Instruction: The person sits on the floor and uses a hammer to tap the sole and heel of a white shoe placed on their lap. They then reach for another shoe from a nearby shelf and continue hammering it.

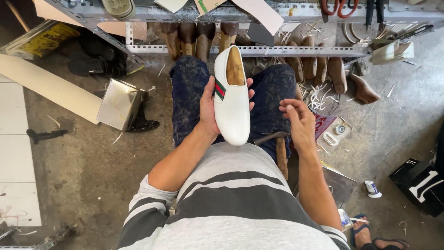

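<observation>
My left hand [209, 107] grips a white slip-on shoe [232, 104] with a green and red band, mounted on a wooden last, held upright above my lap in dark jeans. My right hand [298, 121] hovers just right of the shoe, fingers pinched together; whether something small sits between them I cannot tell. A hammer [280, 147] with a wooden handle rests on my right thigh, under the right hand.
Wooden shoe lasts [323, 69] lie and hang by a metal rack [259, 50] ahead. A shiny metal box [119, 104] stands at left, a small tray [334, 132] with a tape roll at right, a black box [418, 183] far right.
</observation>
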